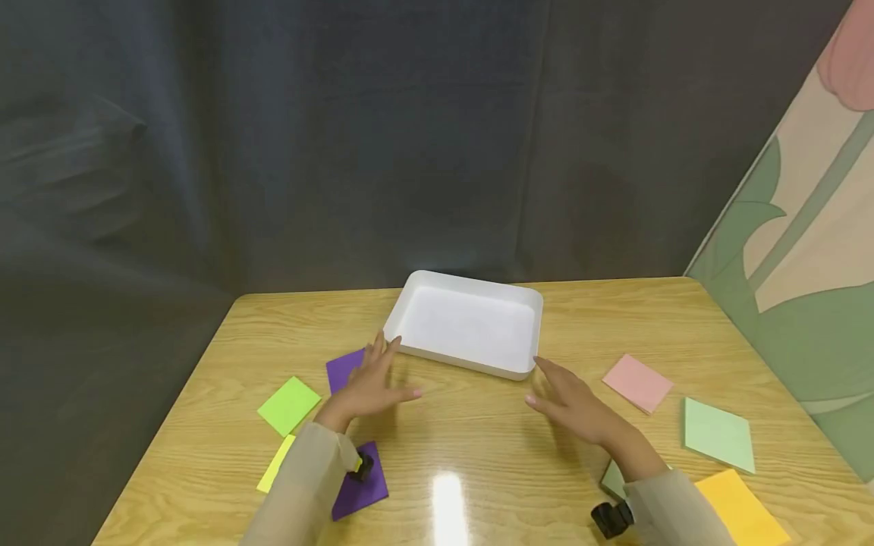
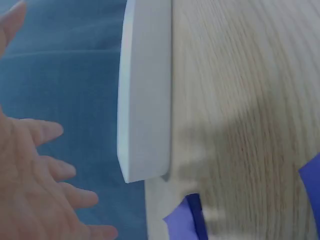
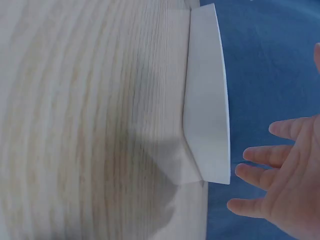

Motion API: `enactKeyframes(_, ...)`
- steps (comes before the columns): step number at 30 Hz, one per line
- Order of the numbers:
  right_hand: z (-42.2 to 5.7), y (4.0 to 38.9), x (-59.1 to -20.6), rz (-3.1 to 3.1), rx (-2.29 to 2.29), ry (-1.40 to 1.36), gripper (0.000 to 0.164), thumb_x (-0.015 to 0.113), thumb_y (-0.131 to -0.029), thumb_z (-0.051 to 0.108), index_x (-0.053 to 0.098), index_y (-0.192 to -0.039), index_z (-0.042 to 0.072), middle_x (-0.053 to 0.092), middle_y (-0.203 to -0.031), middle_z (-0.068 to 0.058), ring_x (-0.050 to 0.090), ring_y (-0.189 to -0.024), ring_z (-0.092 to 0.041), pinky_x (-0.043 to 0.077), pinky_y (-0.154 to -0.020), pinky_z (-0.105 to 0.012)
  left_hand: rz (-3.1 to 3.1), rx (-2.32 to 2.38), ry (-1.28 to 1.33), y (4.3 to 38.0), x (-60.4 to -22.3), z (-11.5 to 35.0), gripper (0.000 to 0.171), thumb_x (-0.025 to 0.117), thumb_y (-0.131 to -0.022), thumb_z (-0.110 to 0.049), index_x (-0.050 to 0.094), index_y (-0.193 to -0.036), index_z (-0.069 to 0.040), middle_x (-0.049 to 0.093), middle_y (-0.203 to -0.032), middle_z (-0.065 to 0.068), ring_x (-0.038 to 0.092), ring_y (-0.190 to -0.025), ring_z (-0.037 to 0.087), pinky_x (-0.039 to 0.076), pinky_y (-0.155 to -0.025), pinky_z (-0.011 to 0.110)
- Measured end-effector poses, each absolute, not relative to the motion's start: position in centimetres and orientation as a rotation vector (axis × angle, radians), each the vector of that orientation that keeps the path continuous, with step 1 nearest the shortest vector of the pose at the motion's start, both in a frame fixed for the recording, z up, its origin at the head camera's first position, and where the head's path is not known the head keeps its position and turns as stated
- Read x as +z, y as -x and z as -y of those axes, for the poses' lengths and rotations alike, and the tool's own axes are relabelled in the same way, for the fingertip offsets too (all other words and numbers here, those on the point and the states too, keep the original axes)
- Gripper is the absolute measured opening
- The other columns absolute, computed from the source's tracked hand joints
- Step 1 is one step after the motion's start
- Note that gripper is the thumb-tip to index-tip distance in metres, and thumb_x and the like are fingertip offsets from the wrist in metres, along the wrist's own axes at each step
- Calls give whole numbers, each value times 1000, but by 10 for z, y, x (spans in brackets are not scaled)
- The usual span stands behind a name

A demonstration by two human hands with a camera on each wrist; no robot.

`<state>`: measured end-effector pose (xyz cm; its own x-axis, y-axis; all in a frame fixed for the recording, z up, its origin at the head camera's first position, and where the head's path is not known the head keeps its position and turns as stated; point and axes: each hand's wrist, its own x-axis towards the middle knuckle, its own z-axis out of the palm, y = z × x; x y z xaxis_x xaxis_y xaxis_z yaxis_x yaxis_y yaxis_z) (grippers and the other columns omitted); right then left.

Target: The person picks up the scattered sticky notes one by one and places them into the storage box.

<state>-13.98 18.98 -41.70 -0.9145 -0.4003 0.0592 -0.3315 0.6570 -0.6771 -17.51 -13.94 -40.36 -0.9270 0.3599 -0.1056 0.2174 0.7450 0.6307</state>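
Note:
A shallow white rectangular tray (image 1: 471, 362) lies slightly askew near the table's back edge, with nothing in it. My left hand (image 1: 372, 385) hovers by its front left corner, fingers spread and thumb out, holding nothing. Over by the front right corner is my right hand (image 1: 570, 400), also with extended fingers and an unfilled palm. In the left wrist view the tray's side wall (image 2: 147, 100) stands beyond the spread fingers (image 2: 80, 196). The right wrist view shows the tray wall (image 3: 207, 100) next to the extended fingers (image 3: 267, 155).
Left of the tray lie two purple pads (image 1: 362, 485), partly behind my left arm, a lime green pad (image 1: 289, 406) and a yellow one (image 1: 276, 464). On the right are a pink pad (image 1: 638, 384), a mint pad (image 1: 718, 435), an orange pad (image 1: 744, 508) and a partly covered green pad (image 1: 613, 481).

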Motion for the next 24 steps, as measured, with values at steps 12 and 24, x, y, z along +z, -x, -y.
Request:
enactKeyframes(12, -186, 166, -431, -2666, -1301, 525, 64, 35, -93, 34, 9, -134, -8, 12, -139, -35, 10, -125, -46, 12, -100, -63, -2661, 1190, -304, 206, -418, 138, 93, 60, -74, -48, 2, -140, -17, -19, -145, 13, -10, -128, 36, 13, -98, 65)
enactKeyframes(24, -183, 185, -437, -2653, -1348, 362, 67, 30, -93, 41, 5, -135, -5, 14, -138, -36, 14, -123, -48, 14, -99, -64, -2639, 1705, -321, 231, -438, 135, 63, 59, -77, -7, 26, -131, -1, 37, -129, 22, 29, -121, 33, 18, -102, 54)
